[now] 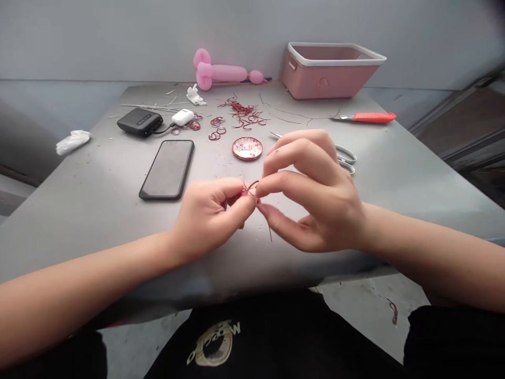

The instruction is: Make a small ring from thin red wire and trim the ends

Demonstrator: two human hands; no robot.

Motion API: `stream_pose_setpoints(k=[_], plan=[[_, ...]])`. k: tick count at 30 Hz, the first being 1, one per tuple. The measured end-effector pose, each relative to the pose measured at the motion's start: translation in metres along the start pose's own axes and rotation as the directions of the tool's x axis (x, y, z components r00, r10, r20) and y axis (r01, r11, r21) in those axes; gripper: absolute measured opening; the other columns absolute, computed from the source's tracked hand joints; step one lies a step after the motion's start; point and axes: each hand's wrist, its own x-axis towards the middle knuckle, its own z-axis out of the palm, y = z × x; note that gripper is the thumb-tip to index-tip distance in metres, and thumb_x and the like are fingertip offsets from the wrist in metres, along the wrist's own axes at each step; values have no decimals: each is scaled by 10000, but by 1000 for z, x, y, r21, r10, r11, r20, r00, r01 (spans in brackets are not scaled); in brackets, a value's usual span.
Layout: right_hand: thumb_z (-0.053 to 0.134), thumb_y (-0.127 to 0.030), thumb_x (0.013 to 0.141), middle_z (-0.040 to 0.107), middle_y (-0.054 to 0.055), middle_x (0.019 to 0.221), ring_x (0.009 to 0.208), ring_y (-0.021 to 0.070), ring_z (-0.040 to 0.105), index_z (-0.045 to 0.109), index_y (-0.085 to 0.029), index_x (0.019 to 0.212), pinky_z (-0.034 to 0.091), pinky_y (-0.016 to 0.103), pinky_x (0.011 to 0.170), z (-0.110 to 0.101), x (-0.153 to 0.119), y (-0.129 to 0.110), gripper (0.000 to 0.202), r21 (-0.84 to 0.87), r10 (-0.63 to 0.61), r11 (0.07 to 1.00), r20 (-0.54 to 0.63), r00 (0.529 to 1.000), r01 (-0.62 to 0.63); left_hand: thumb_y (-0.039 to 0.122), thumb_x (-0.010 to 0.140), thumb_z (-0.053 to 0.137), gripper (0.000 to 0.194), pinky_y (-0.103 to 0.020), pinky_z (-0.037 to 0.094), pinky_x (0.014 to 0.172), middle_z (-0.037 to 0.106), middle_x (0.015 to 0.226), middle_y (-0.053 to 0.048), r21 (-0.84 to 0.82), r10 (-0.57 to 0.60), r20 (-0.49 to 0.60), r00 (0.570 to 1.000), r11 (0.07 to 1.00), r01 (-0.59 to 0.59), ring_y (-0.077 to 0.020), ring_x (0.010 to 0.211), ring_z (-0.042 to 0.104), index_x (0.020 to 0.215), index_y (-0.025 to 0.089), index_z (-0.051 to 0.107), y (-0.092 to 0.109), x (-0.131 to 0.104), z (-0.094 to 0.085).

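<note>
Around a thin dark red cord (253, 184), raised over the near part of the grey tabletop (98, 200): a round red-rimmed dish of pale beads (247, 159) just beyond, a black rectangular phone (168, 170) to the left, a tangled heap of dark red scraps (242, 109) and a red-handled craft knife (374, 117) farther back. In the way, the bare right hand (317, 200), covering the middle of silvery metal scissors (275, 135); thumb and forefinger narrow at the cord, firmness impossible to tell. In the bare left hand (209, 218), cord pinched by thumb and forefinger, crossing strands too small to make out.
</note>
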Motion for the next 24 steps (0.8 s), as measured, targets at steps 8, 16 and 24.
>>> stream_pose_setpoints(k=[8,16,24], plan=[[637,-189,828,691,46,1013,1070,277,626,646,-272,946,496,489,881,0,-2,3,144,-26,-33,999,-37,999,32,163,832,492,318,-231,325,475,444,456,59,152,91,-34,995,985,-85,-74,444,366,518,193,457,0,0,-1],[497,-221,963,612,51,957,968,203,594,636,-261,878,510,440,906,-8,8,19,168,260,64,957,233,970,-125,235,866,529,330,-241,375,498,537,499,34,-19,-78,-48,996,997,78,-98,486,472,540,193,537,-7,3,-2],[654,-245,897,669,29,911,985,231,608,678,-303,937,507,435,873,1,2,15,74,28,-14,999,-23,1000,15,176,847,509,302,-244,350,494,467,491,42,168,139,-54,989,977,-128,-89,470,405,552,203,452,-6,0,-2]])
